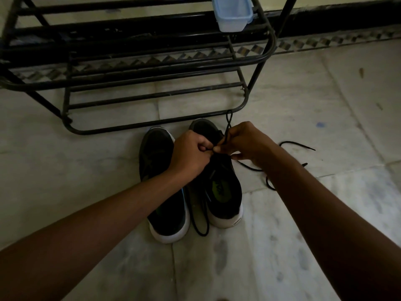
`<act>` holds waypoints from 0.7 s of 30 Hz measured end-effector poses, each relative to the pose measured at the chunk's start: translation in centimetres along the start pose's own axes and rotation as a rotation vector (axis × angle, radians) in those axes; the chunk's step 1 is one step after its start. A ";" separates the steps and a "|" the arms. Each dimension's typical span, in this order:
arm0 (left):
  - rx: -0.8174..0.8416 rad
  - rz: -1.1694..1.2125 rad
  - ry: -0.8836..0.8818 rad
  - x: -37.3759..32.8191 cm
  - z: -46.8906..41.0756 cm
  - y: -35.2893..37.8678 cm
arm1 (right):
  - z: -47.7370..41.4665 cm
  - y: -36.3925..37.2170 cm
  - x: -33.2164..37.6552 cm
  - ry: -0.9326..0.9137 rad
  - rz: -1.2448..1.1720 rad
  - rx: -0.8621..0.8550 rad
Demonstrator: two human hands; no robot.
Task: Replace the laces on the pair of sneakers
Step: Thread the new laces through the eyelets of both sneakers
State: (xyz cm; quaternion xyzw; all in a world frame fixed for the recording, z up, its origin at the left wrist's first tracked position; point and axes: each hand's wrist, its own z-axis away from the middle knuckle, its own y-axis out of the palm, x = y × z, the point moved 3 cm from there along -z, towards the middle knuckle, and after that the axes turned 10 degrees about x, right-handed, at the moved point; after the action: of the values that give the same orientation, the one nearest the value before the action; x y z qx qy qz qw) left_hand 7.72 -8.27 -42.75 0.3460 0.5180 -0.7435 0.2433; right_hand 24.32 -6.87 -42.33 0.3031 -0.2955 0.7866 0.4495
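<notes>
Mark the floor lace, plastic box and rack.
floor lace (299, 145): head view, on its far curve.
plastic box (233, 16): head view, front wall.
rack (160, 122): head view, bottom front bar.

1. Just before the black rack (152, 96), toes toward it, the left sneaker (161, 170) and right sneaker (223, 192) stand side by side.
2. Above the right sneaker, the left grip (191, 155) and right grip (247, 144) pinch a black lace (227, 122), its loop rising toward the rack.
3. A loose lace (290, 145) lies on the floor, right of the rack.
4. A blue tub (233, 15) sits on the rack.
</notes>
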 end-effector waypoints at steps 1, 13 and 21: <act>0.001 0.008 -0.001 0.1 -0.1 0.0 | -0.1 0.0 -0.1 0.007 -0.020 0.007; 0.108 -0.006 0.029 0.1 -0.4 -0.5 | 4.2 3.8 -5.0 -0.374 0.078 -0.369; -0.146 0.521 0.128 -0.5 0.6 -2.8 | 5.2 5.0 -6.1 -0.530 0.371 -0.447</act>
State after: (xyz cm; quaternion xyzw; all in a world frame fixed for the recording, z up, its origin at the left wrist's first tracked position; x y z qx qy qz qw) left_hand 5.82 -7.84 -40.54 0.4955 0.4779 -0.5932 0.4174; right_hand 23.53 -16.03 -44.43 0.3316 -0.6152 0.6652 0.2628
